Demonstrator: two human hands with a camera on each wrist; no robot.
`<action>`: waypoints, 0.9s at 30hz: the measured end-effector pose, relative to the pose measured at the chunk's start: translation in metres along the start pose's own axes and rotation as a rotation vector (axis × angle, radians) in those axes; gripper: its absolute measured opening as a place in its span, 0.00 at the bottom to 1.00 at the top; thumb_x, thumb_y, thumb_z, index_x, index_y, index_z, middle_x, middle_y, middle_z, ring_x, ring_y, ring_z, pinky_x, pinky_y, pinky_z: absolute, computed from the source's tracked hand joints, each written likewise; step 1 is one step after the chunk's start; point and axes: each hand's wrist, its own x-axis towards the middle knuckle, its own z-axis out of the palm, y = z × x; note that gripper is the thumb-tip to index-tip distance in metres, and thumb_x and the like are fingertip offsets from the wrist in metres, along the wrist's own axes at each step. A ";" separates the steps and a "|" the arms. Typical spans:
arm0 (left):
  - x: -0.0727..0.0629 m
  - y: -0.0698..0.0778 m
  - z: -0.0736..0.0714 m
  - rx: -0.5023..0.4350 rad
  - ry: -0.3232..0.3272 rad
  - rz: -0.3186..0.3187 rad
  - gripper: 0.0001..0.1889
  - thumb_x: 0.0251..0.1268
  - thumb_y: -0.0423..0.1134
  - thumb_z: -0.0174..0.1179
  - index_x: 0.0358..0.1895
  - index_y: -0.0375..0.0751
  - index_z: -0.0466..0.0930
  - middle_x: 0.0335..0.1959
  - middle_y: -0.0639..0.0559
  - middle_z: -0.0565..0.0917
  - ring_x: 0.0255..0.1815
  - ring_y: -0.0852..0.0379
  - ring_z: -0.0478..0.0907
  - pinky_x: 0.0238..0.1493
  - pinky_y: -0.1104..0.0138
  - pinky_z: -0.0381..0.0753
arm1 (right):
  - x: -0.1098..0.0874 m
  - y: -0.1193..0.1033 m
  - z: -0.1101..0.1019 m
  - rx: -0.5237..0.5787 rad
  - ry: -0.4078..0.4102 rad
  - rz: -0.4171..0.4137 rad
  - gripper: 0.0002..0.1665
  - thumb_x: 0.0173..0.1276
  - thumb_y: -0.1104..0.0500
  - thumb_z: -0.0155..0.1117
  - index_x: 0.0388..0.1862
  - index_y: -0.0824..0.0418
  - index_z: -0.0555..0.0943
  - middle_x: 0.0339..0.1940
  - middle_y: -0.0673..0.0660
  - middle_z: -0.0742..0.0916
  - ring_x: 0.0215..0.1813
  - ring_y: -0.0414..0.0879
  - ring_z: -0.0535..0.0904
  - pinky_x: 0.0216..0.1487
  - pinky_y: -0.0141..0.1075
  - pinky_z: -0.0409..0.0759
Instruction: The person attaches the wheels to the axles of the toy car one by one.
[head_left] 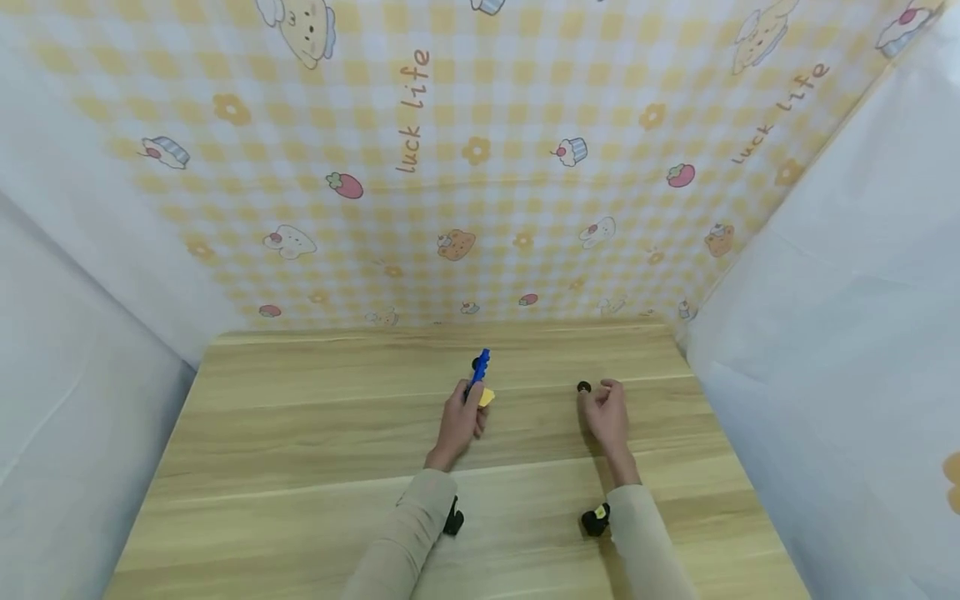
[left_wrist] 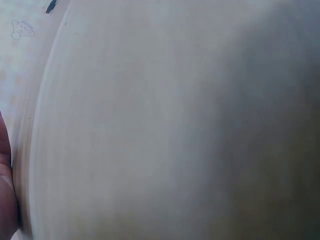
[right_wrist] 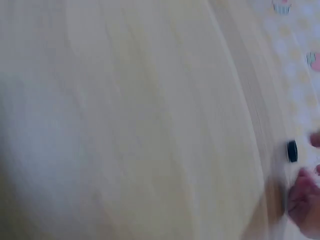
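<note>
In the head view my left hand [head_left: 456,425] grips a narrow blue toy piece [head_left: 480,369] with a bumpy edge, thumb along it. A yellow part [head_left: 487,397] shows beside the fingers, and a black disc [head_left: 476,364] shows at the blue piece's far left side. Only a sliver of the left hand [left_wrist: 6,195] is in the left wrist view. My right hand [head_left: 609,415] is over the table, its thumb and fingers apart. A small black wheel-like disc [head_left: 584,387] is right at the thumb tip; in the right wrist view this disc [right_wrist: 292,151] appears just beyond the fingertips.
The wooden tabletop [head_left: 300,433] reaches back to a yellow checked cloth [head_left: 480,200] with printed cartoons. White cloth walls [head_left: 825,333] stand at both sides. Black wrist devices [head_left: 596,520] sit by the beige sleeves [head_left: 645,533].
</note>
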 end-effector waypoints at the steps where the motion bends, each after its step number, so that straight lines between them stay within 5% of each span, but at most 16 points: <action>1: 0.000 0.000 -0.001 -0.004 0.000 -0.003 0.23 0.77 0.62 0.45 0.43 0.44 0.73 0.24 0.47 0.77 0.15 0.58 0.72 0.13 0.68 0.74 | 0.003 0.001 -0.003 -0.059 -0.040 -0.001 0.34 0.72 0.50 0.60 0.69 0.67 0.64 0.44 0.61 0.77 0.39 0.50 0.73 0.37 0.37 0.72; 4: -0.001 0.000 -0.002 -0.006 -0.007 0.002 0.22 0.78 0.60 0.45 0.43 0.43 0.73 0.25 0.44 0.78 0.15 0.58 0.72 0.13 0.68 0.74 | 0.009 0.001 -0.005 -0.195 -0.129 -0.011 0.38 0.73 0.44 0.59 0.73 0.65 0.63 0.50 0.64 0.76 0.42 0.53 0.74 0.39 0.41 0.72; 7: -0.003 0.000 -0.001 0.006 -0.010 0.020 0.22 0.77 0.59 0.47 0.44 0.41 0.73 0.25 0.39 0.79 0.15 0.55 0.72 0.14 0.67 0.75 | 0.010 -0.001 -0.003 -0.286 -0.146 -0.027 0.33 0.75 0.44 0.56 0.68 0.65 0.70 0.53 0.66 0.76 0.45 0.57 0.76 0.40 0.45 0.74; 10: -0.009 0.016 -0.004 0.020 -0.035 0.009 0.20 0.78 0.55 0.48 0.45 0.39 0.73 0.26 0.30 0.79 0.16 0.38 0.74 0.16 0.63 0.77 | 0.009 -0.005 0.000 -0.289 -0.158 -0.022 0.24 0.75 0.49 0.58 0.59 0.66 0.73 0.49 0.65 0.78 0.44 0.56 0.77 0.39 0.43 0.73; 14: -0.014 0.037 -0.009 0.014 -0.075 -0.019 0.16 0.79 0.49 0.49 0.47 0.38 0.73 0.30 0.22 0.78 0.24 0.25 0.73 0.18 0.59 0.79 | 0.008 -0.010 0.001 -0.171 -0.210 -0.015 0.17 0.73 0.55 0.61 0.52 0.66 0.73 0.44 0.63 0.79 0.43 0.52 0.76 0.39 0.37 0.71; 21: -0.015 0.038 -0.010 0.022 -0.077 -0.007 0.17 0.78 0.52 0.50 0.44 0.39 0.73 0.26 0.26 0.78 0.22 0.30 0.75 0.19 0.57 0.80 | 0.001 -0.020 0.012 0.067 -0.318 0.024 0.15 0.74 0.58 0.61 0.51 0.69 0.77 0.41 0.62 0.83 0.35 0.46 0.80 0.34 0.30 0.77; 27: -0.016 0.037 -0.009 0.016 -0.064 -0.012 0.16 0.76 0.51 0.54 0.40 0.39 0.74 0.23 0.30 0.78 0.19 0.38 0.75 0.19 0.58 0.80 | -0.008 -0.036 0.031 0.172 -0.409 0.047 0.18 0.76 0.55 0.59 0.56 0.68 0.76 0.46 0.64 0.85 0.40 0.46 0.82 0.38 0.31 0.81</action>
